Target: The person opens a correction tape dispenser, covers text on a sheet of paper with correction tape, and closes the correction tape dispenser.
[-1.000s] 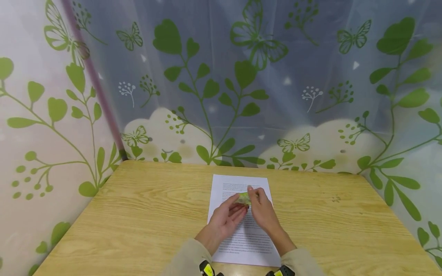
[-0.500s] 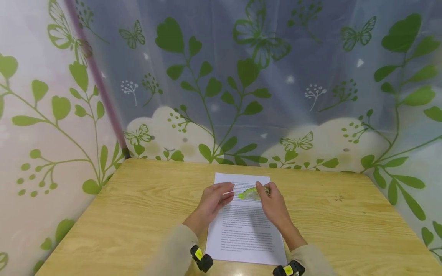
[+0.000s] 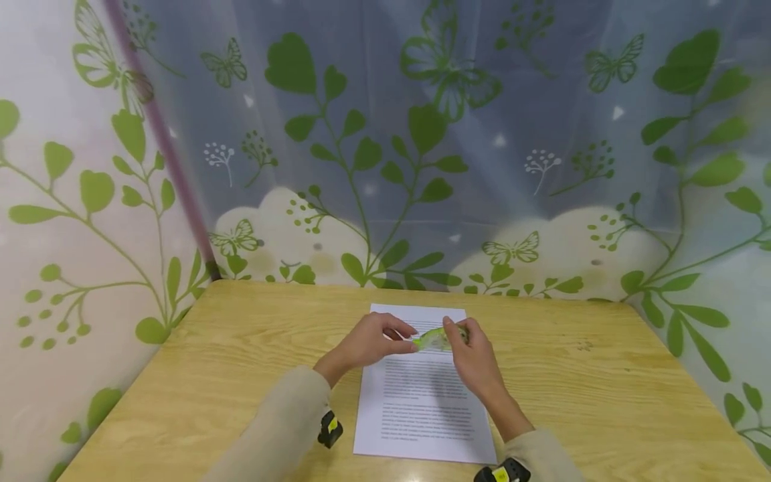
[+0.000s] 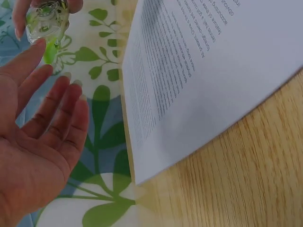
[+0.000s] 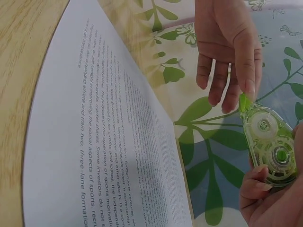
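A correction tape [image 3: 435,339] with a clear body and a bright green tip is held up above the printed sheet [image 3: 427,415]. Its round inner reels show through the casing in the right wrist view. My right hand [image 3: 474,355] grips the wide end, thumb on top, covering part of the body. From the other side my left hand [image 3: 373,340] has its thumb and index finger at the narrow green tip [image 5: 243,101], which sits between them. The remaining left fingers extend loosely, with the palm visible in the left wrist view.
White paper with dense printed text lies on the light wooden table [image 3: 241,375]. A curtain [image 3: 373,134] patterned with leaves and butterflies stands behind the table, and similar fabric covers both sides. Black wrist devices [image 3: 329,429] are worn over the beige sleeves.
Both hands were close together around the correction tape; they then drew apart, leaving its green tip exposed. My left hand has since turned and come back to the tip. My right hand keeps its grip.
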Motion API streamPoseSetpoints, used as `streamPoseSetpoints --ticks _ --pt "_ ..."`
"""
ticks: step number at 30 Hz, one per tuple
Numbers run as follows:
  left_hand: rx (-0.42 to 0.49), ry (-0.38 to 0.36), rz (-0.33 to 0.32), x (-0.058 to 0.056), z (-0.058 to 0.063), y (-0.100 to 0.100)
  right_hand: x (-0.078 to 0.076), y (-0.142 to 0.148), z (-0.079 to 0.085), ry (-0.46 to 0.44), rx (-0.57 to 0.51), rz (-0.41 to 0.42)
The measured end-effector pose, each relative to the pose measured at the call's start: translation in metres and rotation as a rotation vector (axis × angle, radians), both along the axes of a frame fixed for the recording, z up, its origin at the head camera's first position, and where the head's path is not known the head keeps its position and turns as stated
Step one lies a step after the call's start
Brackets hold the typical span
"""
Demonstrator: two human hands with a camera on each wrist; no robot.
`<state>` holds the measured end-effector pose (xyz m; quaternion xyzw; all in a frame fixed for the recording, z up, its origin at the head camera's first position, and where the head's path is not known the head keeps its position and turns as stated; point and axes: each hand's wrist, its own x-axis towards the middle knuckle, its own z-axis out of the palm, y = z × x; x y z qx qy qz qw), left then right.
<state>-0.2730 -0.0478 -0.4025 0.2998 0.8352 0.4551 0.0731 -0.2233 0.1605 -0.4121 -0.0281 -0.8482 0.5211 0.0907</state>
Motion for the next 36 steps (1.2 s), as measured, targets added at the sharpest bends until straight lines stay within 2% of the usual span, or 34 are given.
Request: streamPoseSetpoints --ticks 4,8,16,23,30,36 --pt "0.000 0.061 -0.014 0.001 0.001 0.004 0.001 0.000 0.000 -0.002 0.013 -0.003" --pt "-0.008 0.068 0.003 0.003 0.000 0.005 0.002 0.001 0.000 0.002 0.018 0.003" --pt "-0.047 -0.008 0.003 0.004 -0.005 0.005 0.005 -0.001 -0.002 0.003 0.008 -0.002" --pt "-0.077 -0.023 -0.017 0.005 -0.013 0.009 0.006 -0.004 -0.008 -0.025 -0.009 -0.020" --pt "-0.035 -0.054 -0.027 0.008 -0.021 0.015 0.007 -0.006 -0.012 -0.010 -0.010 -0.029" --pt "0.027 -0.080 -0.002 0.009 -0.028 0.019 0.006 -0.007 -0.015 0.008 -0.021 -0.031"
